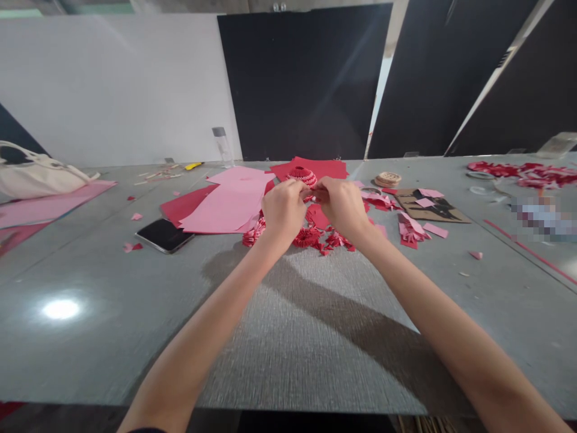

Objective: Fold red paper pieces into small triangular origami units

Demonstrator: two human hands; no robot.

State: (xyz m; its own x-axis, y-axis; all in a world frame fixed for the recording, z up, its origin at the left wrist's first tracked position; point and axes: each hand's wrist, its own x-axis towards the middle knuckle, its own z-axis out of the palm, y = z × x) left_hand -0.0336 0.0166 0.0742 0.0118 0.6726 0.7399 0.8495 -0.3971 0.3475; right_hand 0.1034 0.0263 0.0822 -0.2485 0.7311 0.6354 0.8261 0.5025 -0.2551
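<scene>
My left hand point(285, 207) and my right hand point(341, 204) meet at the fingertips above the table, both closed in a pinch. A bit of red shows between the fingers, but I cannot make out whether it is held there or lies behind. Just beyond them sits a round pleated pink and red paper piece point(302, 175) near red sheets point(331, 168). Below the hands lie a flat red paper piece point(317, 215) and crumpled-looking folded red pieces point(307, 237). Left of my left hand are stacked pink sheets point(229, 201).
On the grey table point(288, 337) lie a phone point(164, 235), a yellow cutter point(193, 166), a clear bottle point(222, 147), a wooden coaster-like disc point(387, 179) and a cardboard piece point(435, 207) with pink scraps. A white bag point(38, 174) stands at left. Dark panels point(306, 84) rise behind.
</scene>
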